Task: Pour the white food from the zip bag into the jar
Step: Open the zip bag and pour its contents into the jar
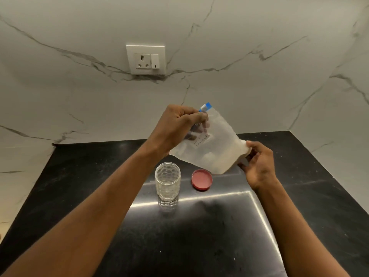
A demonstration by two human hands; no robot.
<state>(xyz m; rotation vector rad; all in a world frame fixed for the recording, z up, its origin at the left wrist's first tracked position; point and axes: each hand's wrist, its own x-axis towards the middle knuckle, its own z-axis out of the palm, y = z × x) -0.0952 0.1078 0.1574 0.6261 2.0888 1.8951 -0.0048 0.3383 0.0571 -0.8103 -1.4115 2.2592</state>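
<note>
Though its label blurs — zip bag in left hand, right hand — both clenched.

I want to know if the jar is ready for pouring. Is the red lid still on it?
No. The red lid lies on the counter beside the open-topped jar, to its right.

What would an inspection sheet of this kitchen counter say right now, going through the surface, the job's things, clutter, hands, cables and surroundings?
Surface: black counter, glossy, reflecting light.
Job's things: zip bag held tilted in the air, white food inside, blue slider at its top corner; clear jar upright, open, looks empty; red lid lying beside it, apart.
Clutter: nothing seen.
Hands: left hand grips the bag's top by the slider; right hand holds its lower corner.
Cables: nothing seen.
Surroundings: marble-pattern wall, with socket and switch.
</note>
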